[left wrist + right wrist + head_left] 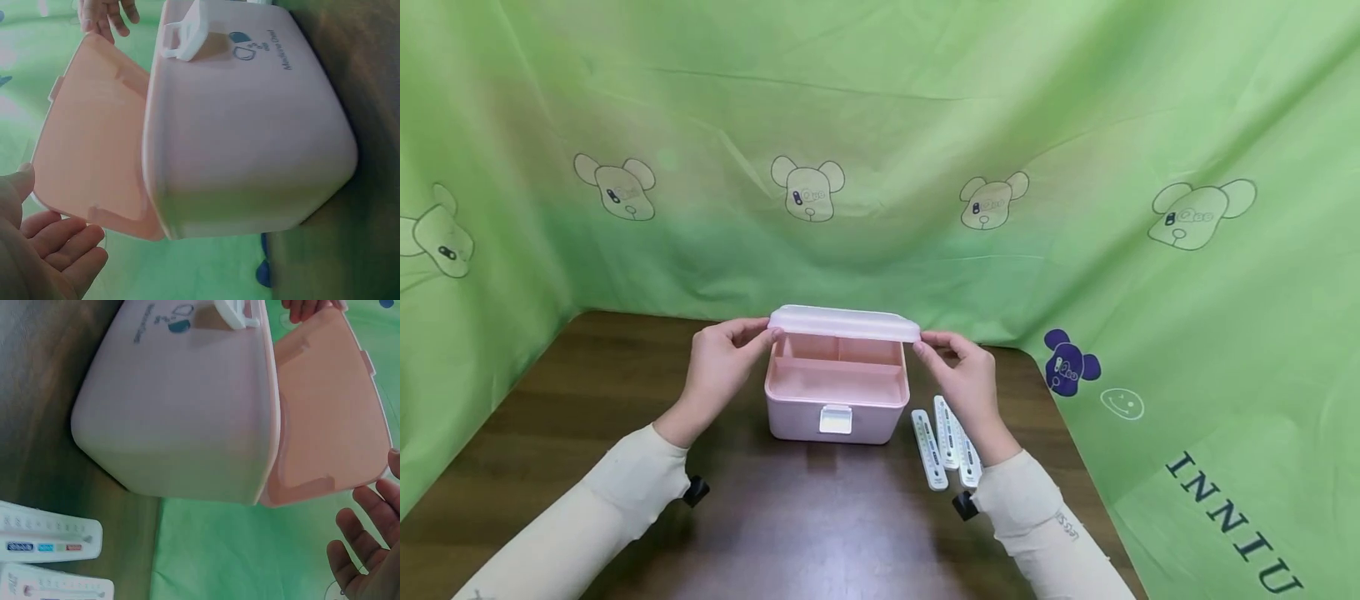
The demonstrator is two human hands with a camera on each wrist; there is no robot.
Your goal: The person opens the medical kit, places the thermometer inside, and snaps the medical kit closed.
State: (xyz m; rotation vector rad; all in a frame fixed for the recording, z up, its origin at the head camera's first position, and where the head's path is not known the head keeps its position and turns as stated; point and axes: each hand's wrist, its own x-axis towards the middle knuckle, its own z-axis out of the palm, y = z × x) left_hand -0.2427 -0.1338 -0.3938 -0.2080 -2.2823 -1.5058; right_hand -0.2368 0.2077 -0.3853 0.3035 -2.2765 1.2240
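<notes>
The left hand (718,367) and right hand (968,379) pinch opposite corners of the raised lid (844,322). The box (797,423) stands near three thermometers (929,450).

The right hand (379,559) pinches the right corner of the pink box (181,412)'s raised lid (334,406); fingers of the left hand (305,309) meet its left corner. Two white thermometers (50,534) lie right of the box on the bench (37,412).
</notes>
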